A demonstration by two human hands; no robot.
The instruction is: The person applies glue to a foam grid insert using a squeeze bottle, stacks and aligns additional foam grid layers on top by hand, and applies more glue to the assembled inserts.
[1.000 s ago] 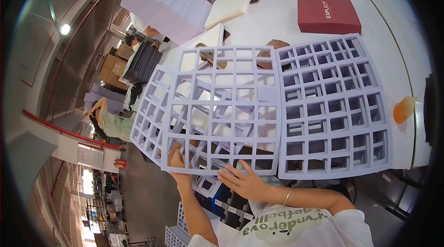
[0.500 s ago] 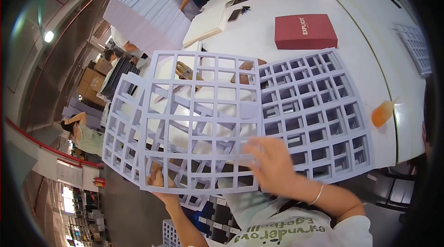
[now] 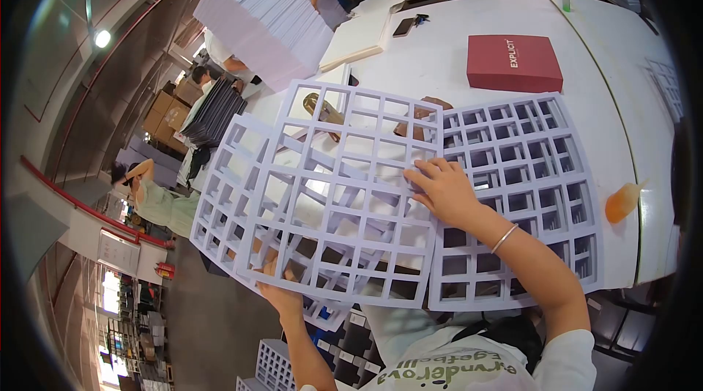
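Note:
A white grid panel (image 3: 340,244) with rows of square openings is tilted up in front of me. My left hand (image 3: 282,288) is closed around its lower left edge, with fingers reaching behind the bars. My right hand (image 3: 443,193) rests its bent, spread fingertips on the bars near the panel's right edge, covering part of some cells. Behind and left is another white grid panel (image 3: 227,197), partly hidden. A stack of similar grid panels (image 3: 520,200) lies to the right, under my right forearm.
On the white table (image 3: 439,21) are a red box (image 3: 514,63), a phone (image 3: 403,27), an orange-filled bottle (image 3: 622,203) and a brown roll of tape (image 3: 322,108). A tall stack of white sheets (image 3: 267,21) stands behind. People work in the background.
My right hand has moved up the panel from a blurred position lower down, and its fingertips now touch the bars. My left hand keeps its hold. The whole view has shifted slightly.

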